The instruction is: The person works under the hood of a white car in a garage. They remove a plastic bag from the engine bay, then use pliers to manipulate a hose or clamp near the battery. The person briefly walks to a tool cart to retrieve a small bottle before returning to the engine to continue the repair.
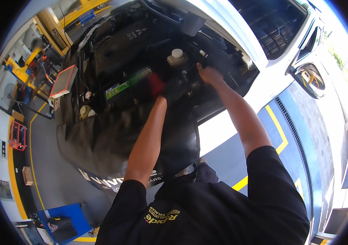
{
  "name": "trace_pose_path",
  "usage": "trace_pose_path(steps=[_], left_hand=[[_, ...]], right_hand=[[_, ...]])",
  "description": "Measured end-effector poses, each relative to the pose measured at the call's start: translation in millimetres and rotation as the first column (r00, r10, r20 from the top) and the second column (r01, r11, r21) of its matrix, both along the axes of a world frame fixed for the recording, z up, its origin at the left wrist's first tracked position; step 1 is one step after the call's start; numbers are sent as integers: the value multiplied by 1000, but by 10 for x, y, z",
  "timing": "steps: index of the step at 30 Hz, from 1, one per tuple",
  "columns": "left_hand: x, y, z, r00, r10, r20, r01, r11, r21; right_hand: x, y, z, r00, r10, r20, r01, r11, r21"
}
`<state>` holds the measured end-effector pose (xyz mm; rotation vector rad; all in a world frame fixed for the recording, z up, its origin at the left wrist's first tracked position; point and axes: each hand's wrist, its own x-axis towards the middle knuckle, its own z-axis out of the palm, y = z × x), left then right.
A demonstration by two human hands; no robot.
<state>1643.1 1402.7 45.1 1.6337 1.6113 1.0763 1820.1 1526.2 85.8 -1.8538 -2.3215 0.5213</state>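
I lean over the open engine bay of a white vehicle. My left hand (163, 97) is at the battery's right end, smeared by motion and dark past the wrist, so its fingers do not show. Against it is a blurred red thing (154, 84); whether I hold it is unclear. The car battery (117, 90) has a green label. Farther right, my right hand (210, 76) reaches into the bay with one finger stretched out and no object visible in it; its other fingers are mostly hidden. Between and beyond my hands sits a reservoir with a white cap (177, 53).
A black fender cover (96, 136) drapes over the near edge of the bay. A flat air filter with an orange frame (63, 81) rests on the left edge. The side mirror (311, 77) juts out at right. At lower left stands a blue panel (68, 222).
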Motion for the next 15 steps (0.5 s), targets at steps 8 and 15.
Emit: trace_pose_path(steps=[8,15], left_hand=[[195,-302,486,983,-32,179,65,982,-180],[220,-270,584,994,-57,88,71,984,-163]], right_hand=[[55,-87,33,999,21,42,-23,999,34],[59,-43,76,1000,0,28,-2,999,44]])
